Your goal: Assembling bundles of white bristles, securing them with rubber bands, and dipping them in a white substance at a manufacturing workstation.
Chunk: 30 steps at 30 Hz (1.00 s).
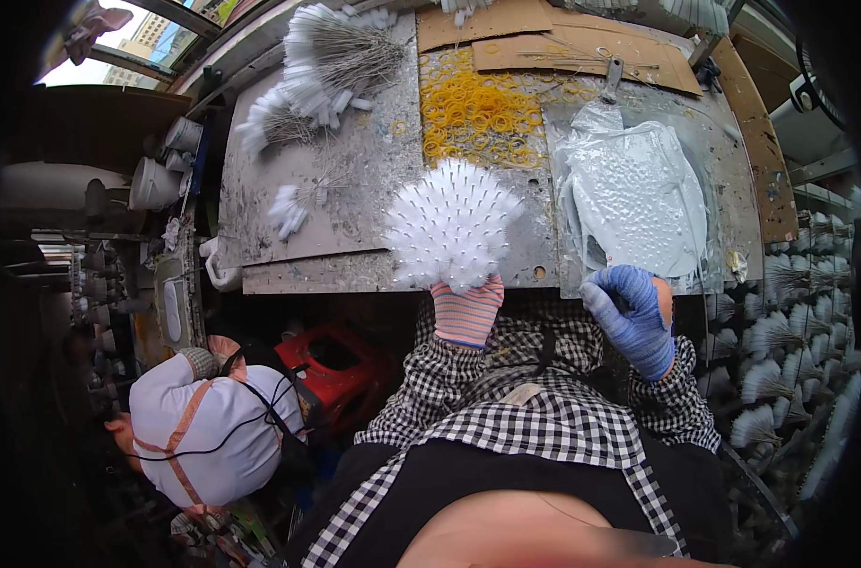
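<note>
Checked apron (544,428), black and white: on the near side of the domed white bundle (452,227). Gloved hands, 2, apart: left hand (466,312), striped pink and grey, closed around the bundle's base; right hand (631,317), blue-gloved, to the bundle's right, fingers curled, any grip cannot be told. Domed white bundle, 1, studded with grey tips: at the front edge of the table (331,222). Silver paste (639,189), thickly spread: right of the bundle. Small white cluster (287,210), 1: left of the bundle. Yellow rings (483,99), heaped: directly beyond the bundle. White wire-stemmed pieces (341,59), heaped: beyond the bundle, leftward. Cardboard sheets (591,59): beyond the bundle, rightward.
</note>
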Motion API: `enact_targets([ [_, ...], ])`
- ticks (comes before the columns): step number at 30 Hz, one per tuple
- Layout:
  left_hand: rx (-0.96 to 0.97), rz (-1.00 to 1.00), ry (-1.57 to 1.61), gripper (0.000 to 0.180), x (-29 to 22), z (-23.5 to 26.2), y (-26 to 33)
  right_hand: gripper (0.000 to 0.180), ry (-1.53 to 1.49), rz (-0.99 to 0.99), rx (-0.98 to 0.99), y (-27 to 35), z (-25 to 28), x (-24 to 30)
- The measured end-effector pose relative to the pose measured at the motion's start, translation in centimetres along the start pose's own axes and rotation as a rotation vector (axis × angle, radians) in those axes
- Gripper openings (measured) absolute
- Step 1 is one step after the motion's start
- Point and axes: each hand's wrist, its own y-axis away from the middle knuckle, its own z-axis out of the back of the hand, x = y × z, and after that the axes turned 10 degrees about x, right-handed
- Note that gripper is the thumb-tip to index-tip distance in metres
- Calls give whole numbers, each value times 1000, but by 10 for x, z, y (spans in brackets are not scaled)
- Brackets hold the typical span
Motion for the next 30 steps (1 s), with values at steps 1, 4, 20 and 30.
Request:
enact_targets([
  [1,-7,-11,17,46,-6,3,5,9,31,-4,29,-2,-1,2],
  [4,61,-85,-31,47,-28,2,13,9,-62,-37,37,2,-9,-4],
  [20,-274,-849,-460,52,-133,-30,75,8,-101,62,345,-16,-59,1],
  [30,-352,-902,-525,54,-153,-25,96,8,-72,130,373,-20,-71,-8],
])
